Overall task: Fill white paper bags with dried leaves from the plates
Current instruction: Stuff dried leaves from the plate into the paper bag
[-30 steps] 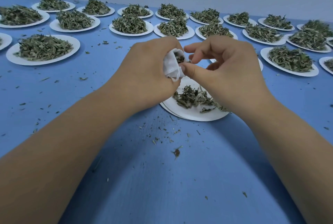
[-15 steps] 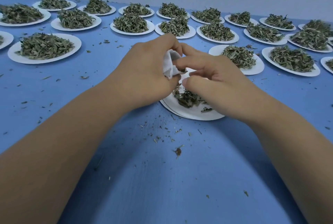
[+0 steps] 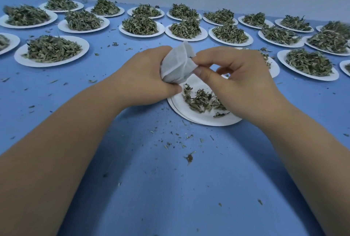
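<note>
A small white paper bag (image 3: 178, 63) is held above the nearest white plate (image 3: 191, 116). My left hand (image 3: 144, 78) wraps around the bag's left and lower side. My right hand (image 3: 236, 78) pinches the bag's right edge between thumb and forefinger near its mouth. A few dark leaf bits show at the bag's opening. A small loose pile of dried leaves (image 3: 202, 100) lies on the nearest plate, partly hidden by my right hand. The plate looks stacked on another one.
Several white plates heaped with dried green leaves stand in rows across the far half of the blue table (image 3: 170, 188), the closest at left (image 3: 51, 50) and right (image 3: 308, 65). Leaf crumbs (image 3: 189, 157) are scattered on the table in front of the nearest plate.
The bag has come up and shows more of its side. My right hand moved from the plate's leaves to the bag's edge and now pinches it.
</note>
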Demonstrator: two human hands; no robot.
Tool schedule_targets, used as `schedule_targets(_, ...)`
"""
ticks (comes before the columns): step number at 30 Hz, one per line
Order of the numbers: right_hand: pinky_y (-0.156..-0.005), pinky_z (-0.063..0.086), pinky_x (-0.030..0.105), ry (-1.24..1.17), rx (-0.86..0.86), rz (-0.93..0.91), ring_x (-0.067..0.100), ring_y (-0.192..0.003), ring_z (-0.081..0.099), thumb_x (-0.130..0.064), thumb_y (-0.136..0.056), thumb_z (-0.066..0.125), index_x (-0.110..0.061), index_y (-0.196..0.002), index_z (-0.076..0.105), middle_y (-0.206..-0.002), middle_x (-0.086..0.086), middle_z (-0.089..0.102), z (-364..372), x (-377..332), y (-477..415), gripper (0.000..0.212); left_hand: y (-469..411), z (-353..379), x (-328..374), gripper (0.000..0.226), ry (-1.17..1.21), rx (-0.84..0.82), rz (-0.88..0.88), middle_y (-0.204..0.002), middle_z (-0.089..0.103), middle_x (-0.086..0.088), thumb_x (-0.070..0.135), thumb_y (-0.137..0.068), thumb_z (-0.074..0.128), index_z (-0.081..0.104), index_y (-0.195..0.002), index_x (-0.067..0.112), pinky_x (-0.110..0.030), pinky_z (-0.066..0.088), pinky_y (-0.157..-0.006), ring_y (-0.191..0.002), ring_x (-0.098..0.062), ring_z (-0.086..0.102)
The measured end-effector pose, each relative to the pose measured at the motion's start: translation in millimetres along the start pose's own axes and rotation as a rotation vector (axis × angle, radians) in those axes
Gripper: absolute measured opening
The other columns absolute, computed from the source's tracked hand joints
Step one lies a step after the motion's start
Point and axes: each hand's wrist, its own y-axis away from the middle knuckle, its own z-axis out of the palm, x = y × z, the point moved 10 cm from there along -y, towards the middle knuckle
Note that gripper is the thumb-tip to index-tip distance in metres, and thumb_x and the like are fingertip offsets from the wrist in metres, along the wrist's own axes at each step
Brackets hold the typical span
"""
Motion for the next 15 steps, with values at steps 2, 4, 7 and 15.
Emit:
schedule_targets(2,-0.087,0.051,0.025,0.014,0.014,-0.044,0.006,-0.111,0.063,-0.023,-0.092,0.074,-0.029,-0.108,0.077,-0.109,-0.019,0.072,-1.1,-6.0,1.3,0.017,-1.0,-5.9,0.3,0.032,0.008,0.068,-0.002,-0.091,0.064,0.018,0.036,-0.075,0.078,0.058,-0.099,0.04,-0.025,0.047,-0.067,-0.084,-0.001,0.06)
schedule_targets(4,-0.089,0.051,0.027,0.02,0.079,-0.071,0.008,-0.117,0.061,-0.028,-0.09,0.077,-0.028,-0.11,0.076,-0.113,-0.019,0.07,-10.6,-10.4,1.6,0.019,-0.2,-13.6,1.8,0.032,0.045,0.13,0.001,-0.088,0.064,0.021,0.036,-0.072,0.077,0.058,-0.098,0.043,-0.024,0.043,-0.063,-0.082,0.003,0.059)
schedule_targets(7,-0.093,0.051,0.032,0.039,0.078,-0.058,0.008,-0.124,0.057,-0.032,-0.089,0.078,-0.028,-0.11,0.074,-0.122,-0.017,0.068,-15.6,-8.4,1.0,0.021,1.3,-16.1,3.1,0.036,0.077,0.154,0.008,-0.089,0.064,0.022,0.036,-0.071,0.079,0.061,-0.101,0.042,-0.02,0.044,-0.065,-0.082,0.003,0.06)
schedule_targets(15,-0.112,0.04,0.041,0.028,-0.171,-0.005,0.009,-0.135,0.05,-0.027,-0.092,0.075,-0.03,-0.113,0.077,-0.138,-0.01,0.063,15.4,-2.7,3.0,0.021,-1.9,-5.7,10.6,0.031,0.049,0.113,0.062,-0.094,0.069,0.017,0.032,-0.078,0.075,0.066,-0.108,0.036,-0.016,0.049,-0.067,-0.085,0.0,0.062)
